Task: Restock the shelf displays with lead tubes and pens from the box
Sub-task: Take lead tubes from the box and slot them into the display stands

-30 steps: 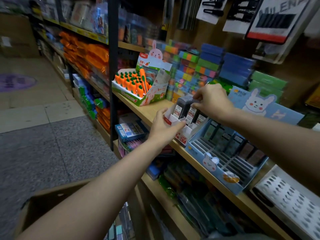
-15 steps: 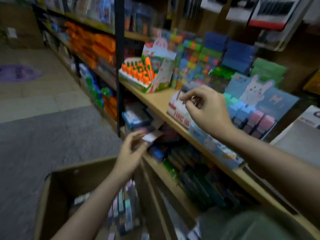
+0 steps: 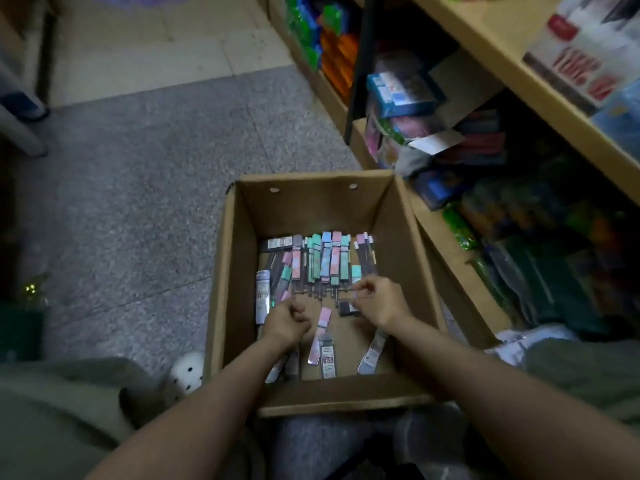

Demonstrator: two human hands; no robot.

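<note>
Dropped from shelf (image 3: 502, 46) into box (image 3: 239, 289): left hand (image 3: 285, 320) and right hand (image 3: 377, 303), fingers curled over lead tubes (image 3: 325, 263) on box floor, grip unclear; gathering next batch, probably.

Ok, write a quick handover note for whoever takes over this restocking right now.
Left hand: down in the cardboard box, fingers curled; whether it holds anything is unclear.
Right hand: also in the box, fingers at the near ends of the row of pastel lead tubes.
Loose tubes lie on the box floor.
Left to do: lift tubes out and fill the shelf display, upper right.
</note>
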